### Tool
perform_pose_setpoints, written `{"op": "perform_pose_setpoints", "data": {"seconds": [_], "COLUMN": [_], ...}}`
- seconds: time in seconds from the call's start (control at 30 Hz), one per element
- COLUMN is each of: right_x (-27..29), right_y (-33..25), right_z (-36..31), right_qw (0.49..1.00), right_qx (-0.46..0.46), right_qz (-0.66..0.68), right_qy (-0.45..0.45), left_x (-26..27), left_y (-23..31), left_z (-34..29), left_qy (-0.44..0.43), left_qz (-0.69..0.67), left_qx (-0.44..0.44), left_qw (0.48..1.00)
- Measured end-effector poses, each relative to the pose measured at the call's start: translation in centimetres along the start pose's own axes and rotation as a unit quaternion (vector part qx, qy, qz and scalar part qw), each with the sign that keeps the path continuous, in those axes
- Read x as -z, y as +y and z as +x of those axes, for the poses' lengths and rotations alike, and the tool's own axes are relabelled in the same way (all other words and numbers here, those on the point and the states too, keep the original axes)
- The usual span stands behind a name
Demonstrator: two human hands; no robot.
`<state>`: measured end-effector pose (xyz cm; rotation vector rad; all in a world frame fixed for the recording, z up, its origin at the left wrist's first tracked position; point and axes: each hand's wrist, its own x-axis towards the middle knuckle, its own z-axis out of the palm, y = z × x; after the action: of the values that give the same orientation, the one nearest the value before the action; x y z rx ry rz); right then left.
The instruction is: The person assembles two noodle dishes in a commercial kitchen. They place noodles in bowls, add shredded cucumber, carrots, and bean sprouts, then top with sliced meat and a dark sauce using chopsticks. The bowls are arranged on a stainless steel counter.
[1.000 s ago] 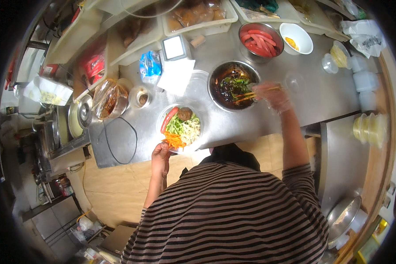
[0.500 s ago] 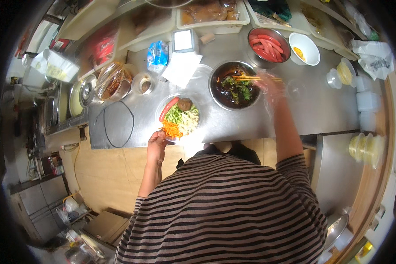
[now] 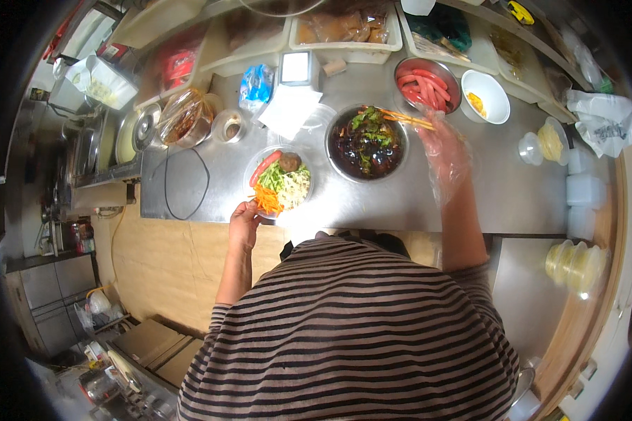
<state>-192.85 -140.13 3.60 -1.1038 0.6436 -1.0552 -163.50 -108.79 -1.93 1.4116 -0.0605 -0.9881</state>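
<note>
My left hand [image 3: 244, 221] is closed, thumb and fingers pinching the near-left rim of a clear plastic bowl [image 3: 308, 198]. That bowl holds shredded orange carrot [image 3: 267, 200], green shreds [image 3: 275, 179], pale shreds [image 3: 293, 189], a red sausage [image 3: 265, 168] and a round brown piece [image 3: 289, 162]. In a loose clear plastic glove, my right hand [image 3: 444, 149] grips a pair of wooden chopsticks [image 3: 409, 119]. Their tips reach over the far side of a steel bowl [image 3: 330, 156] of dark liquid, where green leaves [image 3: 372, 128] float. Glove and glare partly hide the right fingers.
Behind stand a steel bowl of red sausages [image 3: 424, 85], a white bowl [image 3: 495, 98], a napkin dispenser [image 3: 296, 69] and plastic bins [image 3: 358, 52]. A small steel pot [image 3: 228, 128] and a film-covered container [image 3: 182, 119] sit left. A black cord loop [image 3: 207, 184] lies on the steel counter [image 3: 414, 203].
The chopsticks have gone from the middle of the dark liquid toward the steel bowl's far right edge. The bunched greens are now spread apart. My left hand still holds the plastic bowl's rim.
</note>
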Motion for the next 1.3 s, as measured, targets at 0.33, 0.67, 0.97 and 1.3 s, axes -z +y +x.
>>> {"op": "perform_pose_setpoints", "data": {"seconds": [0.33,0.67,0.97,1.3], "right_x": [2.7,0.8,-2.4,-0.2], "right_y": [-0.9,2.4,0.6,4.7], "right_z": [-1.6,-0.7,-2.3,-0.4], "right_qw": [0.954,0.943,0.946,0.952], "right_qx": [-0.142,-0.183,-0.219,-0.228], "right_qz": [-0.232,-0.278,-0.217,-0.205], "right_qy": [-0.125,-0.022,0.098,0.012], "left_x": [-0.6,-1.3,0.6,-0.8], "left_y": [-0.1,0.3,-0.8,0.0], "left_z": [-0.4,-0.9,-0.5,-0.9], "left_qy": [0.0,0.029,0.0,0.021], "left_qz": [-0.012,-0.01,-0.015,-0.017], "left_qx": [-0.011,0.003,-0.006,-0.001], "left_qw": [1.0,1.0,1.0,1.0]}}
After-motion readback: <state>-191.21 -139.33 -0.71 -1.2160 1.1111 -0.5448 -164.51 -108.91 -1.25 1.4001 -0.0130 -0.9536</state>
